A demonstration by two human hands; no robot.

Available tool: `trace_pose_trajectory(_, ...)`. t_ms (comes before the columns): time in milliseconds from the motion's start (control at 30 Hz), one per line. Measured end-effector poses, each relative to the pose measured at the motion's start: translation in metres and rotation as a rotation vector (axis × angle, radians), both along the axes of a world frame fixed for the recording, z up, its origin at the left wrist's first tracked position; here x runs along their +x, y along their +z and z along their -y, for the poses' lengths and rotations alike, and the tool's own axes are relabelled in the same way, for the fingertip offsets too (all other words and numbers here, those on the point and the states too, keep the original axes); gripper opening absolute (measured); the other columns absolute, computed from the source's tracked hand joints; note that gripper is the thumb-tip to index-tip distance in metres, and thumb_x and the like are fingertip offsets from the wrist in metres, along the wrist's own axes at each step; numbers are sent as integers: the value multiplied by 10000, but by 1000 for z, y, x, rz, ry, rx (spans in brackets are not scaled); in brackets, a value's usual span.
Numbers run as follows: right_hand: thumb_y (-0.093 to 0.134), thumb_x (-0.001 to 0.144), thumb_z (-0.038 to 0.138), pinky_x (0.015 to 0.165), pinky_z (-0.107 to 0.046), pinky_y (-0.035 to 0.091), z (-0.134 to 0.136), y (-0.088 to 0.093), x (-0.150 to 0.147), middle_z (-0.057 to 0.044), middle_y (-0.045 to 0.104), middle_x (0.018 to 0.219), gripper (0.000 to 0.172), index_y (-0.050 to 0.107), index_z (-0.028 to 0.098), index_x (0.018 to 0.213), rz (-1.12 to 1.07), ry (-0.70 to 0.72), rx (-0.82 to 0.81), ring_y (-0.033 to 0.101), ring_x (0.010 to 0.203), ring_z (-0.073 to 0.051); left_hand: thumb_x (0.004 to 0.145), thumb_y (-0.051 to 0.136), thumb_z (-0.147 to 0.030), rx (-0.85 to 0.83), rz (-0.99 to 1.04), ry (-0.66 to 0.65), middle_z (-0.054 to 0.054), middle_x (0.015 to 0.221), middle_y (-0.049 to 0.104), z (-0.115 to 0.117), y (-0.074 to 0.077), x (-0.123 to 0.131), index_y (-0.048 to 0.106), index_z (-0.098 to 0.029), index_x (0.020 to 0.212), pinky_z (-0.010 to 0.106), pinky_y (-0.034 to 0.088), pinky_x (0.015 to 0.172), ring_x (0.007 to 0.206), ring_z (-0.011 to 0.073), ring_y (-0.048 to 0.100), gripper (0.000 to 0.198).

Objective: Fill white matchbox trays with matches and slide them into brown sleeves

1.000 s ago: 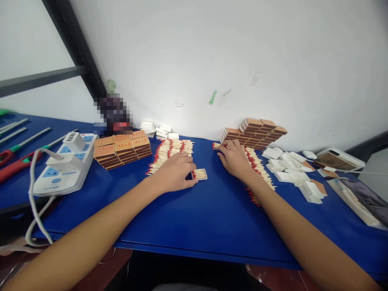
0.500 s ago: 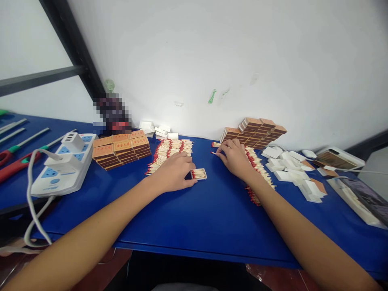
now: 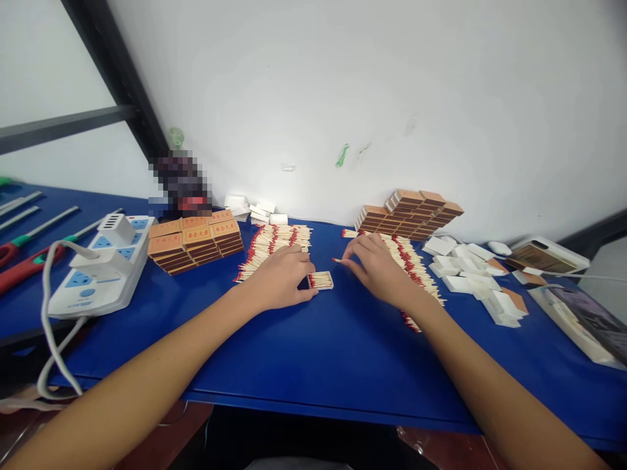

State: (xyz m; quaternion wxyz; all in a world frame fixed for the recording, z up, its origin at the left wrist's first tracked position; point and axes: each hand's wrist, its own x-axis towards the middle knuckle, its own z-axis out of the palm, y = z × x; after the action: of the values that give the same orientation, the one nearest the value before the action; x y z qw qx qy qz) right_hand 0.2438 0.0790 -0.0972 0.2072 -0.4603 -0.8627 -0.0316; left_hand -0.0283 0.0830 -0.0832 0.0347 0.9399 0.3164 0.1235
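Observation:
My left hand [image 3: 285, 279] rests on the blue table [image 3: 294, 352], its fingers closed on the left end of a small white tray of matches [image 3: 321, 281]. The match heads in the tray lie at its left end. My right hand [image 3: 375, 266] pinches one match [image 3: 337, 260], whose red head points left toward the tray. Behind my left hand is a wide pile of red-headed matches [image 3: 274, 241]. Another long pile of matches [image 3: 416, 264] lies behind and partly under my right hand and forearm.
Stacked matchboxes stand at the left [image 3: 196, 241] and back right [image 3: 414, 214]. White empty trays [image 3: 473, 274] lie at the right, near a phone [image 3: 590, 320]. A power strip [image 3: 105, 274] and red-handled lighters [image 3: 36, 264] lie at the left. A white wall rises behind.
My right hand has moved left and slightly toward me, carrying the pinched match away from the right pile and nearer the tray. My left hand has stayed at the tray.

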Motion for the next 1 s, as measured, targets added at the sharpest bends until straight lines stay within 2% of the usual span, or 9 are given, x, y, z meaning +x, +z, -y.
trace_pose_trajectory(100,528,1094,268,950,-457,465,18,6,-16,-114,667,1103,119,612,222,1022,-18,76,-37,538,1047,-294,938,783,-401,1,-2,0,93,995,744,0,1,1,793,-149,1086,428,503,974,1013,278,654,292)
trace_pose_trajectory(200,523,1096,256,910,-446,466,28,8,-29,-119,672,1134,119,619,224,1034,15,92,-45,546,1068,-298,942,779,-395,12,12,-10,92,996,743,0,0,1,791,-147,1066,428,504,977,1003,272,654,278)
trace_pose_trajectory(467,508,1091,211,872,-437,446,30,7,-42,-143,686,1138,149,650,200,1046,153,78,7,544,1060,-301,953,764,-412,34,-1,-10,95,1010,742,0,-1,0,789,-133,1046,423,498,1010,1022,272,654,295)
trace_pose_trajectory(600,509,1095,244,876,-436,444,26,8,-35,-143,688,1115,173,663,195,1034,169,47,35,542,1051,-304,947,771,-415,23,-7,-3,92,1003,742,0,-1,0,790,-143,1071,422,502,993,1023,274,654,299)
trace_pose_trajectory(800,501,1077,242,936,-468,440,2,-4,-2,-170,680,1050,219,689,174,988,228,-126,69,530,1038,-331,953,766,-420,-2,-12,4,89,1029,750,1,1,0,790,-143,1110,437,498,1029,1059,281,656,320)
trace_pose_trajectory(900,517,1052,219,935,-477,454,-4,-10,8,-168,678,1028,200,691,177,964,231,-134,10,542,1042,-338,955,766,-423,-18,-9,10,90,1038,753,1,2,1,791,-149,1092,436,497,1033,1069,282,660,307)
trace_pose_trajectory(1000,536,1054,245,952,-495,469,1,-5,5,-148,680,1030,172,686,198,985,112,-93,-3,552,1039,-331,945,780,-411,-19,6,9,94,1049,755,1,2,1,790,-154,1081,444,493,1047,1073,284,662,291)
